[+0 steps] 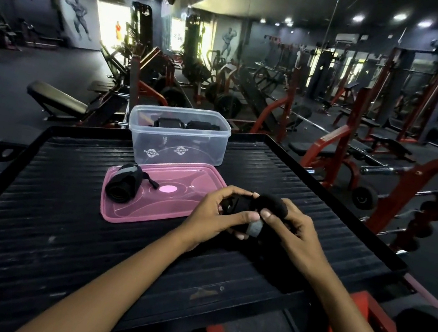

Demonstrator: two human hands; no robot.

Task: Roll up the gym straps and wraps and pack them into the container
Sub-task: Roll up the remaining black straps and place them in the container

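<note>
Above the platform [55, 224], both hands [258, 219] curled around a black wrap [269, 204].

Ribbed black platform [55, 224], clear container [177, 144], pink lid [145, 211]

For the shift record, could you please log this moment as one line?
hands: left hand and right hand rolling black wrap | rolled wrap on pink lid | container open

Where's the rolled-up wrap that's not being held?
In the head view, the rolled wrap lies on the pink lid's left end, in front of the clear container.
</note>
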